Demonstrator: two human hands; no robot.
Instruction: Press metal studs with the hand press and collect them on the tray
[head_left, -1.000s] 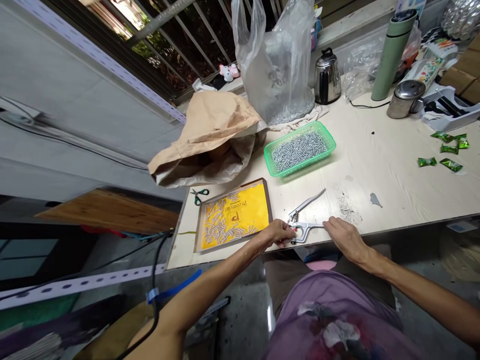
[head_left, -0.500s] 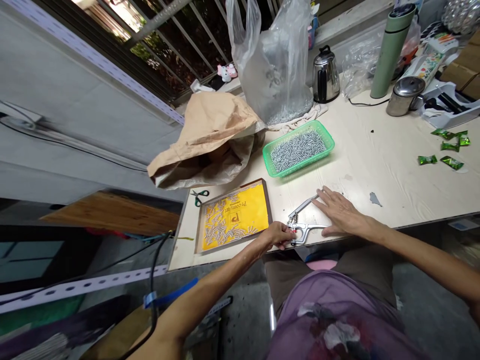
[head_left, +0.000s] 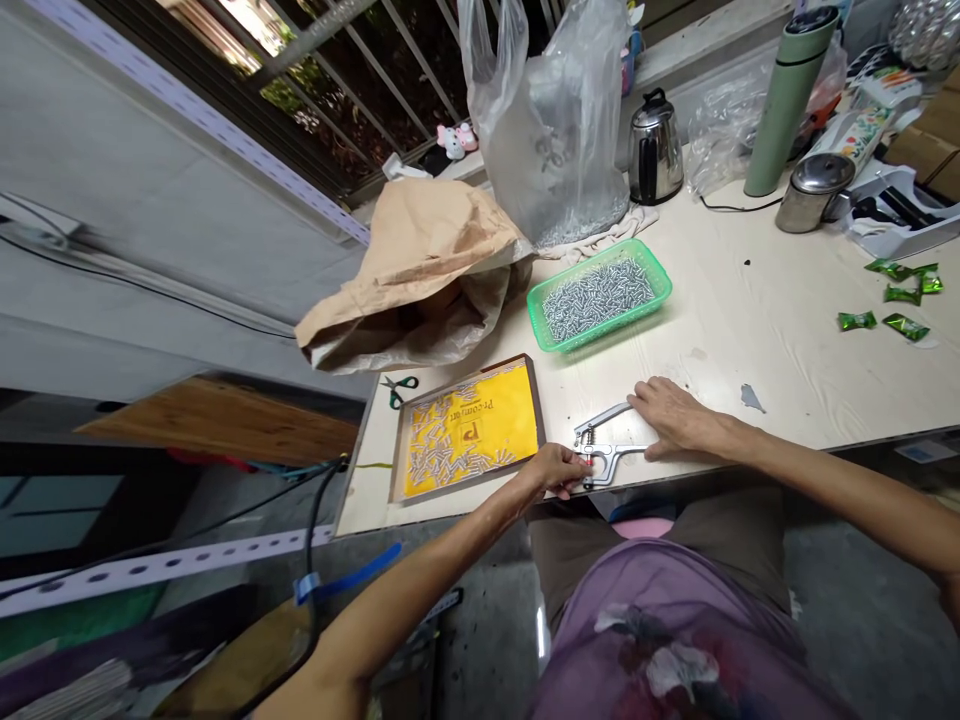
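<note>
Silver hand-press pliers (head_left: 613, 452) with a coil spring and a red part at the jaw lie near the table's front edge. My right hand (head_left: 670, 418) is curled around the ends of their two spread handles. At the jaw end, my left hand (head_left: 557, 468) is closed in a pinch; whatever its fingers hold is too small to make out. Just left of it lies a shallow tray (head_left: 537, 408) with a yellow bottom and many small silver metal pieces. Behind the pliers, a green plastic basket (head_left: 660, 285) is filled with similar small pieces.
Green-handled scissors (head_left: 401, 388) lie beyond the tray's left corner. A brown paper bag (head_left: 427, 235) and a clear plastic bag (head_left: 555, 140) stand behind. Further right are a kettle (head_left: 655, 150), a green flask (head_left: 787, 110), a steel cup (head_left: 814, 195) and several green-wrapped sweets (head_left: 906, 326).
My right hand has gone from spread fingers to a curl around the handle ends. The left hand stays at the jaw, and the pliers' handles remain apart.
</note>
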